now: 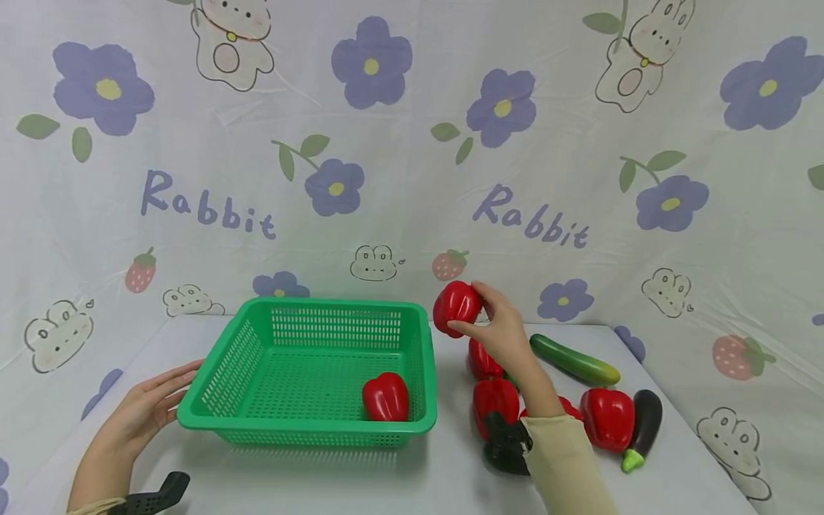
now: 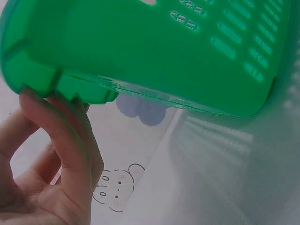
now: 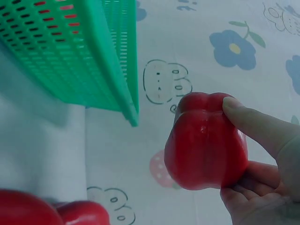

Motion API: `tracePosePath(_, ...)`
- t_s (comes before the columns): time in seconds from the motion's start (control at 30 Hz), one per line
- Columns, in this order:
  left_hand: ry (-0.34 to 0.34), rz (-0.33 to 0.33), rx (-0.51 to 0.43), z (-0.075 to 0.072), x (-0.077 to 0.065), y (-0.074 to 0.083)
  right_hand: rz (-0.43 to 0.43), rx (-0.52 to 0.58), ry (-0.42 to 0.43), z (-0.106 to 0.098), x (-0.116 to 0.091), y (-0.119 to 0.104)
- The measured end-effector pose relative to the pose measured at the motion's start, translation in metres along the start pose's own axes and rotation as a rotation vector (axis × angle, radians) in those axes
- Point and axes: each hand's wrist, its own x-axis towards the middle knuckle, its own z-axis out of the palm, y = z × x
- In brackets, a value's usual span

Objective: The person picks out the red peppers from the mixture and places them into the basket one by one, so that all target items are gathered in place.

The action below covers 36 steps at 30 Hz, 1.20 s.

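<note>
My right hand (image 1: 501,330) pinches a red bell pepper (image 1: 457,309) between thumb and fingers, raised just right of the green basket (image 1: 302,427). In the right wrist view the same bell pepper (image 3: 206,143) shows its lobed end, with the thumb on its upper side. Inside the basket, near its front right corner, lies another red bell pepper (image 1: 386,398). At the basket's left side is my left hand (image 1: 144,409), its fingers loosely extended. The left wrist view has these fingertips (image 2: 32,97) at the underside of the basket's rim (image 2: 28,77).
Right of the basket lie several more red bell peppers (image 1: 608,418), a cucumber (image 1: 575,360) and a dark eggplant (image 1: 646,422). Another dark, rounded thing (image 1: 505,458) is partly hidden by the right wrist strap. A patterned cloth (image 1: 412,179) hangs behind the white table (image 1: 309,481).
</note>
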Motion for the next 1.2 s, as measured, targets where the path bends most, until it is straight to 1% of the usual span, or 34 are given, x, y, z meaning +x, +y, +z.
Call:
tracePosePath(0.3,0.003,0.001,0.001,0.001,0.0,0.001,-0.015,0.028,-0.016,0.009,0.0,-0.015)
tracePosePath(0.43,0.0,-0.008,-0.001,0.001,0.0,0.0,-0.025,0.016,-0.013,0.016,0.001,-0.021)
tracePosePath(0.6,-0.013,-0.001,-0.008,0.0,-0.002,-0.002,-0.039,0.0,-0.008,0.026,0.004,-0.024)
tracePosePath(0.73,-0.023,0.013,-0.003,0.0,-0.003,-0.002,-0.057,0.019,-0.008,0.032,0.005,-0.028)
tracePosePath(0.87,-0.037,0.027,-0.019,0.0,-0.003,-0.003,-0.084,0.029,-0.021,0.039,0.005,-0.029)
tracePosePath(1.2,-0.041,0.027,-0.035,0.0,-0.001,-0.003,-0.115,0.051,-0.051,0.057,0.009,-0.036)
